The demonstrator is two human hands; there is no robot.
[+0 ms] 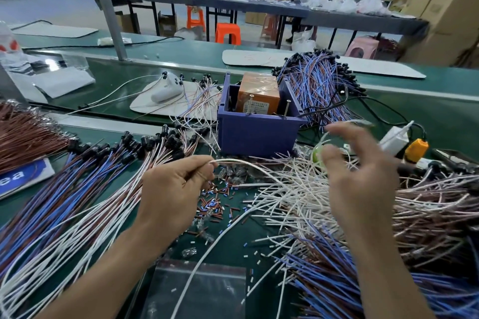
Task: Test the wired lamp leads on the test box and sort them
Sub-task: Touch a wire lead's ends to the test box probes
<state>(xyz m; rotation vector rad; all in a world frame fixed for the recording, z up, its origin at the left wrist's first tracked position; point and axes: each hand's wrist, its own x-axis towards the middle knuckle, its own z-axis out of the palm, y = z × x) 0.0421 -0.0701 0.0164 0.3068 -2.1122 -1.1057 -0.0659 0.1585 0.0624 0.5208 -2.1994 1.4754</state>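
On the far left lies a heap of brown wires, and next to it a big fan of blue, brown and white leads with little black lamp ends. The left hand has its finger and thumb pinched tight on one white lead, which bends away to the right. Under it the green table is sprinkled with tiny cut bits. Behind, in the middle, sits the test box, with two thin metal pins poking up near its front edge. The right hand is up in the air with its fingers spread wide. It is blurry, so I cannot tell if a thin loop by its fingertips touches them. Below it is a messy pile of white leads. The held lead could catch in that pile and drag others along, so tested and untested ones get mixed up.
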